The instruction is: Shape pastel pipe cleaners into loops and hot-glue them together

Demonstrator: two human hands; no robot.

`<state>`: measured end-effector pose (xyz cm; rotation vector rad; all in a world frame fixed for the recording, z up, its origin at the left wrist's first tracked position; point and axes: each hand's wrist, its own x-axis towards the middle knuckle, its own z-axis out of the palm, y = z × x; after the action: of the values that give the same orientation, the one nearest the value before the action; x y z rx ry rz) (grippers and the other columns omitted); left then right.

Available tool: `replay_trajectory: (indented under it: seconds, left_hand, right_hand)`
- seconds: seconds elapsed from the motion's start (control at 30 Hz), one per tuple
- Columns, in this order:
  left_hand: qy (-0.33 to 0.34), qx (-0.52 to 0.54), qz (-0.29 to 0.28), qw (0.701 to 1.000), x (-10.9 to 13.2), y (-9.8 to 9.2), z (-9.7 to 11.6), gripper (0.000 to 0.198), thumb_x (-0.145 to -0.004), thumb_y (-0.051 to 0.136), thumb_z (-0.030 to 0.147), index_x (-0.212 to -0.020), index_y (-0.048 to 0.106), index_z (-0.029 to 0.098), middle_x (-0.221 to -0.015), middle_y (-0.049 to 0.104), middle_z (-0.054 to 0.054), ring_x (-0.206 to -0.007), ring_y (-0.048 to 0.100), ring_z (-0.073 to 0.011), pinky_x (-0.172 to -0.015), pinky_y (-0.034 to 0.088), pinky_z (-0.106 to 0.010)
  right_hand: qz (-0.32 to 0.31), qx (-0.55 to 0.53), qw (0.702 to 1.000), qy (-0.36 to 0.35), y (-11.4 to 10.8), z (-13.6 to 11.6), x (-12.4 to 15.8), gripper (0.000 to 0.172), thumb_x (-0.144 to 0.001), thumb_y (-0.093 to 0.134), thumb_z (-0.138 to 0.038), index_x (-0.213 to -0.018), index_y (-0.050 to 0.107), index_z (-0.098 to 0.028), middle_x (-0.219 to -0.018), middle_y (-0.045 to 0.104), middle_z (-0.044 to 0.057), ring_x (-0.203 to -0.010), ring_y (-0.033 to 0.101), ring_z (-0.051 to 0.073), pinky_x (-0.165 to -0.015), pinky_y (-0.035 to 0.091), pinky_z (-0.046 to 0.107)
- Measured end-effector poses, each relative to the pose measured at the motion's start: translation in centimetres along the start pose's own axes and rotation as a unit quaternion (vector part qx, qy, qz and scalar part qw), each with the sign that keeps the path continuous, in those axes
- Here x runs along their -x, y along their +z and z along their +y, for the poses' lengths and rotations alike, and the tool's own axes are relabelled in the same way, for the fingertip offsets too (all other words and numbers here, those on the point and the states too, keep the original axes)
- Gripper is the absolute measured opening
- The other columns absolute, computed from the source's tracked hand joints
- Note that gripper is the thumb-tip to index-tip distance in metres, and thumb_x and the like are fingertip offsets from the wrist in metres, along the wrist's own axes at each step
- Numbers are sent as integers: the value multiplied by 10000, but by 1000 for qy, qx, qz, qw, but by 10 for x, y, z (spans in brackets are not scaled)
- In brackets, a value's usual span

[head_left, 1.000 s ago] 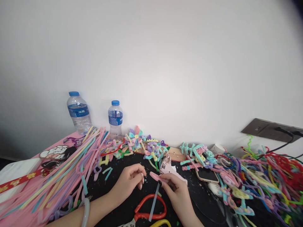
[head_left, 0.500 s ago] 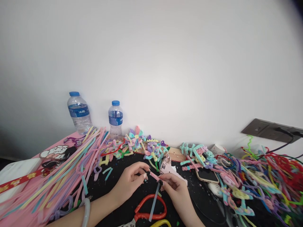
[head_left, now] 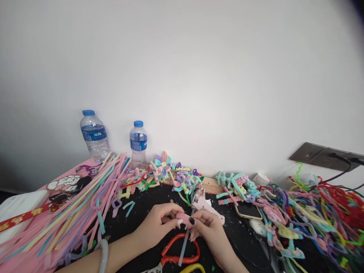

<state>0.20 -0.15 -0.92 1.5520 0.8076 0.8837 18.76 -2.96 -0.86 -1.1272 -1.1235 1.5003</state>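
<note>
Both my hands meet over the black work surface around a small pink pipe-cleaner piece [head_left: 184, 219], bent into a compact fuzzy shape. Its left end is pinched between the thumb and fingers of my left hand [head_left: 159, 223]. My right hand [head_left: 209, 227] grips the other end, with a dark thumbnail on top; the fingers hide part of the piece. Just behind my right hand lies a pink glue gun [head_left: 209, 206], its nozzle end dirty. A translucent glue stick [head_left: 183, 248] slants below the hands, across red-handled scissors [head_left: 182, 260].
Long pastel pipe cleaners [head_left: 82, 201] spread over the left side. Finished pipe-cleaner flowers [head_left: 163, 165] lie along the wall, with two water bottles [head_left: 138, 142] behind. To the right are a phone [head_left: 249, 211], tangled coloured pipe cleaners [head_left: 307, 212] and a wall socket [head_left: 321, 155]. A yellow handle [head_left: 193, 268] shows at the front.
My left hand has moved right and now grips the pink piece, which my right hand alone held before. The piece has been turned and looks more bunched between the fingers.
</note>
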Motion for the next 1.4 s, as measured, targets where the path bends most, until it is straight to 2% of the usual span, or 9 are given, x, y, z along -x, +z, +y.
replay_trajectory:
  seconds: [0.23, 0.5, 0.67, 0.83, 1.4]
  left_hand:
    - [-9, 11, -2, 1000, 1, 0, -1, 181, -764, 618, 203, -934, 626, 140, -859, 653, -50, -828, 623, -198, -651, 495, -237]
    - [-30, 47, -1, 998, -1, 1, -7, 147, -781, 608, 245, -864, 637, 128, -743, 650, -33, -630, 588, -147, -627, 485, -260]
    - [-38, 54, 3, 998, -2, 1, -6, 149, -768, 620, 245, -847, 640, 120, -718, 647, -32, -603, 586, -145, -615, 486, -266]
    - [-45, 53, 17, 997, -3, 1, -4, 183, -762, 635, 293, -833, 635, 124, -702, 646, -27, -588, 588, -143, -609, 489, -267]
    - [-27, 68, 22, 997, -3, 0, -6, 153, -770, 625, 251, -844, 648, 119, -671, 624, -16, -570, 585, -137, -589, 484, -257]
  right_hand:
    - [1, 32, 999, -18, -2, 8, -3, 300, -697, 731, -437, -673, 655, -148, -469, 642, -15, -359, 570, 102, -422, 471, 198]
    - [10, 50, 998, -41, -3, 10, -3, 320, -710, 710, -463, -725, 653, -149, -460, 625, -23, -342, 557, 103, -406, 465, 202]
    - [33, 54, 995, -74, -1, 15, -3, 307, -703, 728, -438, -815, 679, -156, -481, 626, -20, -369, 568, 109, -414, 470, 208]
    - [49, 69, 992, -90, -1, 19, -3, 384, -651, 761, -448, -902, 667, -174, -549, 633, -20, -430, 596, 134, -454, 503, 248]
    - [44, 135, 982, -125, -4, 19, 0, 319, -772, 658, -413, -996, 654, -185, -657, 663, 20, -474, 603, 154, -491, 514, 277]
